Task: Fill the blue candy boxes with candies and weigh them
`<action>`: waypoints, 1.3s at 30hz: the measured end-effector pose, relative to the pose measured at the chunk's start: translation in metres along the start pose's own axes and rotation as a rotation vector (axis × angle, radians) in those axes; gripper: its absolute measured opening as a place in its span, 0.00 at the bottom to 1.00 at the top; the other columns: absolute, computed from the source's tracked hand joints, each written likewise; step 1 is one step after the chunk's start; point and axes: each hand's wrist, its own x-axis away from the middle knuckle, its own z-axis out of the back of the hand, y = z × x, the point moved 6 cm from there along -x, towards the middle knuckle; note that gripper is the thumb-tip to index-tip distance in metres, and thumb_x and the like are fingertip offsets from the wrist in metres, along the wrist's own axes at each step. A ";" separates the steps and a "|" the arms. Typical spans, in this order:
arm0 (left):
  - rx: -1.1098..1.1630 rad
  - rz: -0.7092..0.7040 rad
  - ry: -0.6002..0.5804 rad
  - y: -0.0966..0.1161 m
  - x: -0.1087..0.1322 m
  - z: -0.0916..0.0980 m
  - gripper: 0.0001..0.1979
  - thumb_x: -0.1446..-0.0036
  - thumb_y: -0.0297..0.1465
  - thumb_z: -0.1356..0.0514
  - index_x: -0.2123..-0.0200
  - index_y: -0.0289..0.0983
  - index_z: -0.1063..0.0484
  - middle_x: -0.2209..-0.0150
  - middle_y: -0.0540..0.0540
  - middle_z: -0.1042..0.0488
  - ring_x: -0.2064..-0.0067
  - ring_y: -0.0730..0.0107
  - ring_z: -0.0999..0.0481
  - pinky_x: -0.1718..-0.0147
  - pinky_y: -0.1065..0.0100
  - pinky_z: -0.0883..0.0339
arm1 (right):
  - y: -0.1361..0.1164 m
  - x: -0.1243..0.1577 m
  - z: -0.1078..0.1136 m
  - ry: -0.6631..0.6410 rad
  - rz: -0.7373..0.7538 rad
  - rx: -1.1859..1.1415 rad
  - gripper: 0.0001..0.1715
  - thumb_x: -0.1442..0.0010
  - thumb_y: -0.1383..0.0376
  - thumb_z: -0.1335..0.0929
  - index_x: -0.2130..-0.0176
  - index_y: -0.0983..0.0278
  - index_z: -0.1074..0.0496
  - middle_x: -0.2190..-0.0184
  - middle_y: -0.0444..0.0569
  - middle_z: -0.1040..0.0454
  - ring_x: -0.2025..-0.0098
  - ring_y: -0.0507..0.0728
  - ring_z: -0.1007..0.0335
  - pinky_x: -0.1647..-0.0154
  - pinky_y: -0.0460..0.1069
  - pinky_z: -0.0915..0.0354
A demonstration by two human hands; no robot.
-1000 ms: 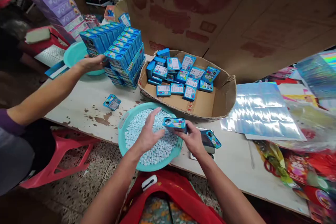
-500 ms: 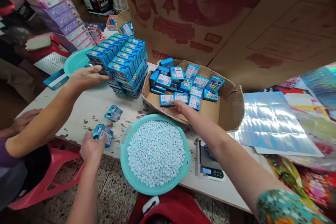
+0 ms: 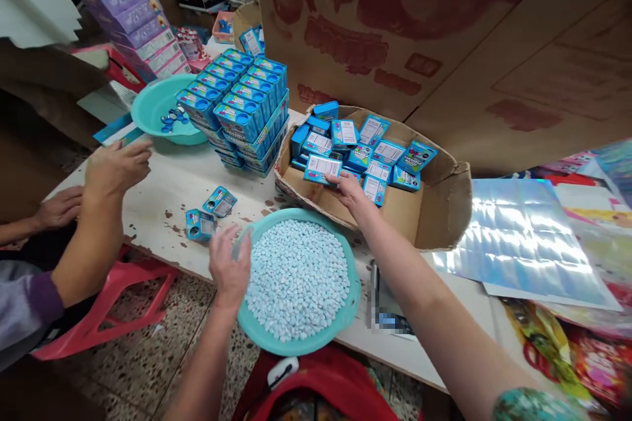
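My right hand (image 3: pixel 348 188) pinches the end of a small blue box (image 3: pixel 320 167) with a white printed panel, at the front of a cut-down cardboard carton (image 3: pixel 439 210). More blue boxes of the same kind lie jumbled in this carton. My left hand (image 3: pixel 230 264), fingers apart and empty, hovers at the left rim of a turquoise basin (image 3: pixel 351 306). Pale blue candy pieces (image 3: pixel 296 276) fill the basin. Just beyond my left hand, two blue packs (image 3: pixel 220 201) with a round hole lie on the table.
Blue packs stand in a stacked block (image 3: pixel 247 112) behind. Left of it, another turquoise basin (image 3: pixel 162 102) holds small blue pieces. A co-worker's hands (image 3: pixel 116 168) are at the left. My right forearm partly covers a digital scale (image 3: pixel 388 319). Silvery sheets (image 3: pixel 523 237) lie at right.
My left hand has let go of a blue pack on the table and moved right to the basin. My right hand has lifted and tilted its box slightly. The co-worker's hand has drawn back left.
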 end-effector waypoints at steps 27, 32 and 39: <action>0.030 0.138 -0.348 0.017 0.072 -0.050 0.21 0.44 0.44 0.44 0.53 0.36 0.31 0.48 0.36 0.32 0.42 0.52 0.38 0.42 0.50 0.48 | -0.002 0.217 0.120 0.288 0.086 0.042 0.28 0.59 0.54 0.23 0.61 0.62 0.30 0.68 0.45 0.26 0.67 0.56 0.30 0.64 0.51 0.32; -0.163 0.233 -0.350 -0.015 0.084 -0.079 0.23 0.45 0.46 0.44 0.54 0.34 0.31 0.47 0.31 0.35 0.42 0.46 0.40 0.42 0.45 0.52 | 0.026 0.230 0.130 0.234 -0.051 -0.074 0.25 0.57 0.54 0.24 0.62 0.62 0.29 0.69 0.44 0.26 0.68 0.56 0.30 0.66 0.51 0.32; 0.404 0.780 -0.337 0.000 0.088 -0.119 0.17 0.55 0.45 0.36 0.71 0.38 0.31 0.60 0.41 0.28 0.49 0.51 0.32 0.50 0.56 0.39 | 0.026 0.241 0.092 0.099 -0.036 0.044 0.26 0.56 0.53 0.24 0.60 0.62 0.30 0.67 0.46 0.25 0.66 0.57 0.30 0.64 0.52 0.32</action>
